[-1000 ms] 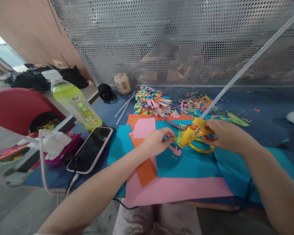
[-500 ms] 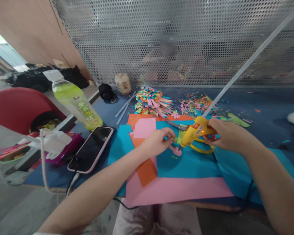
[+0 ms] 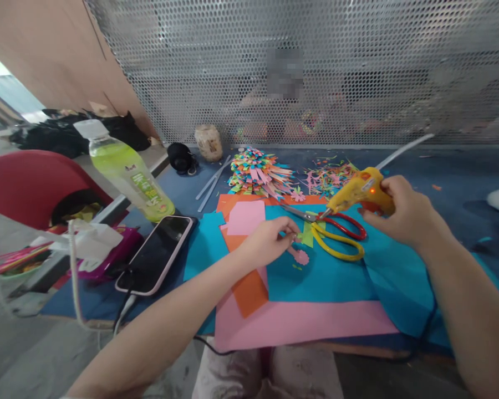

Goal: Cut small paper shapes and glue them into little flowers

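Observation:
My right hand (image 3: 405, 210) is wrapped round the handle of a yellow hot glue gun (image 3: 360, 191), its orange light lit and a clear glue stick out of its back. The nozzle points down left, above the scissors (image 3: 336, 255) with one yellow and one red handle. My left hand (image 3: 272, 241) is closed in a pinch, with a small bit of pink paper at the fingertips. A pink paper flower (image 3: 301, 257) sits at the end of one of its fingers, over blue paper (image 3: 324, 282). Green paper (image 3: 307, 235) lies partly under the scissors.
A fringed multicoloured paper piece (image 3: 258, 172) and paper scraps (image 3: 328, 177) lie at the back. Glue sticks (image 3: 214, 183), a jar (image 3: 208, 142), a drink bottle (image 3: 128, 172) and a phone (image 3: 156, 255) are on the left. A perforated metal panel (image 3: 216, 72) stands behind.
My right hand has lifted the glue gun away from the pink flower, up and to the right, and its glue stick now tilts lower. My left hand has stayed nearly still.

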The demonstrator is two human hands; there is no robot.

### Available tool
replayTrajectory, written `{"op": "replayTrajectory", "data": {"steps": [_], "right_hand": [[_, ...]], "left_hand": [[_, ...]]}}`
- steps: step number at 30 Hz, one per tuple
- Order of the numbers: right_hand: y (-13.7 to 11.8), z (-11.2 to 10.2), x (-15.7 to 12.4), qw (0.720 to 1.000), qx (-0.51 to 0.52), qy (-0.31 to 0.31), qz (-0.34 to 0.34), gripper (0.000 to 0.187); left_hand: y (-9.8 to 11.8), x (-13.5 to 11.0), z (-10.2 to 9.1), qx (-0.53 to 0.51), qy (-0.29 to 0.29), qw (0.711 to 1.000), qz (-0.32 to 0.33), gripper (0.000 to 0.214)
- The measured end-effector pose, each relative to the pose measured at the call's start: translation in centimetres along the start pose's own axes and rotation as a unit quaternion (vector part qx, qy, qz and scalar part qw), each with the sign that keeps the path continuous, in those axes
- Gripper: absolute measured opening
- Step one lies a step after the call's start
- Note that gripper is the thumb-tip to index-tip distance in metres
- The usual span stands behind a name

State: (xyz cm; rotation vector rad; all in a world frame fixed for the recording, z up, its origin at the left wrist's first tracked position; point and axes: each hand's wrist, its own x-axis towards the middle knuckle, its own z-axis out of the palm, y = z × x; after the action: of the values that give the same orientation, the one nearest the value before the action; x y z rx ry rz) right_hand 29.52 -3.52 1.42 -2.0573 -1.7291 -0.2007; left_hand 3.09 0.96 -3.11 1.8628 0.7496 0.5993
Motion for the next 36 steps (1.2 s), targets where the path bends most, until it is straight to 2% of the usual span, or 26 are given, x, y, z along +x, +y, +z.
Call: {"op": "replayTrajectory", "data": {"steps": [4, 9, 14, 18, 21, 29, 36], "right_hand": [[0.1, 0.2, 0.4, 0.997, -0.022, 0.026, 0.073, 0.043], [0.1, 0.3, 0.6, 0.991, -0.025, 0.013, 0.134, 0.046], [0.2, 0.3, 0.7, 0.987, -0.002, 0.021, 0.161, 0.043], [0.3, 0.3, 0.7, 0.985, 0.007, 0.027, 0.172, 0.043], [0.5, 0.3, 0.8, 0.982, -0.004, 0.011, 0.186, 0.047], [0.8, 0.7, 0.9, 0.983, -0.017, -0.006, 0.183, 0.05], [1.0, 0.9, 0.8, 0.987, -0.013, 0.002, 0.161, 0.047]], "left_hand": [[0.0, 0.0, 0.0, -0.019, 0.016, 1.0, 0.004, 0.006], [0.7, 0.0, -0.6, -0.012, 0.047, 0.999, 0.009, 0.006], [1.1, 0.0, -1.2, 0.092, 0.078, 0.992, 0.034, 0.009], [1.0, 0.1, -1.3, 0.09, 0.089, 0.992, 0.029, 0.01], [0.9, 0.1, -1.3, 0.073, 0.071, 0.994, 0.041, 0.009], [1.1, -0.2, -1.2, 0.108, -0.034, 0.993, 0.044, 0.009], [0.7, -0.2, -0.9, 0.172, -0.067, 0.981, 0.066, 0.009]]}}
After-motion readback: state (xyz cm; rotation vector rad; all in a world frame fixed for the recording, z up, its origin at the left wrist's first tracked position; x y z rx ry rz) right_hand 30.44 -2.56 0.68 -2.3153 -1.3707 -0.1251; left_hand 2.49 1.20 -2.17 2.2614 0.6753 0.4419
